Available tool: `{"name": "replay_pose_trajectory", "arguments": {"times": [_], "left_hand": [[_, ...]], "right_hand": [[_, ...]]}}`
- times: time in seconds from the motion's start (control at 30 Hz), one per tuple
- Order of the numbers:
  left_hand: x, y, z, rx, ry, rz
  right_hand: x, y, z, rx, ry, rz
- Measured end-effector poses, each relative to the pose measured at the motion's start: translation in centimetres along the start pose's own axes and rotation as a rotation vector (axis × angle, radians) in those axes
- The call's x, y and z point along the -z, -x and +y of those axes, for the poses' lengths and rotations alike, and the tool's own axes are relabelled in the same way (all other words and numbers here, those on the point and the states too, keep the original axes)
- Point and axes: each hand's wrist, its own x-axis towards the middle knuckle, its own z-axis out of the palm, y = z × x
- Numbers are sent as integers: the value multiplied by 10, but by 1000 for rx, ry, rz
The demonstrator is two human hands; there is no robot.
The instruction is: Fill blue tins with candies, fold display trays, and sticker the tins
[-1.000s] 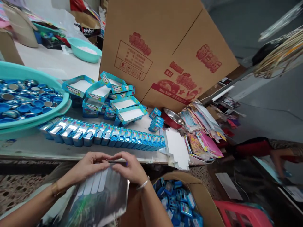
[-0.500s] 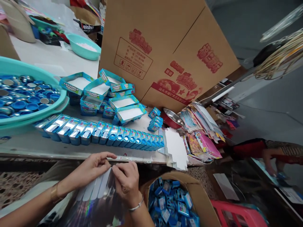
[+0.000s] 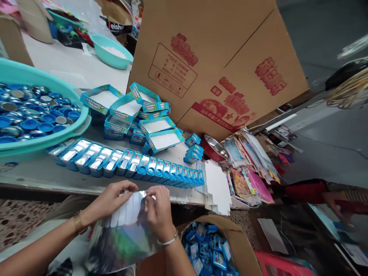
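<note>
A shiny holographic sticker sheet (image 3: 123, 234) with white strips along its top lies on my lap. My left hand (image 3: 110, 199) pinches the sheet's top edge from the left. My right hand (image 3: 159, 211) pinches the same edge from the right, thumb and fingers pressed on a strip. Just beyond my hands, a long row of blue boxes with silver tops (image 3: 129, 164) lines the table's front edge.
A teal basin of blue and silver caps (image 3: 43, 138) is at left. Open blue trays (image 3: 126, 111) are stacked behind the row. A big cardboard carton (image 3: 218, 65) stands behind. A box of blue packs (image 3: 212, 249) sits at lower right. Another person's arm (image 3: 336, 193) is at far right.
My hands and the sheet have risen slightly toward the table edge. My right hand shifted along the sheet's top edge. The camera view drifted a little.
</note>
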Motion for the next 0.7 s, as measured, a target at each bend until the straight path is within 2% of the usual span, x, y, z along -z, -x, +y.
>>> {"name": "replay_pose_trajectory", "arguments": {"times": [0.07,0.17,0.23,0.3,0.43,0.53,0.7], "left_hand": [[2,-2,-6,4,20,-56],[0,-5,-7,51,160,-211],[-6,-10,-6,90,260,-239],[-12,-17,-5,138,328,-201],[-20,-28,-3,183,336,-47],[-22,-29,0,187,331,52],[-22,-28,-4,200,309,144]], "right_hand": [[10,-21,1,-66,-17,-79],[19,-54,6,-107,-56,-210],[19,-75,10,-103,-62,-264],[16,-93,14,-92,-50,-294],[5,-116,22,-73,0,-297],[-3,-122,27,-62,59,-272],[-13,-123,32,30,144,-186]]}}
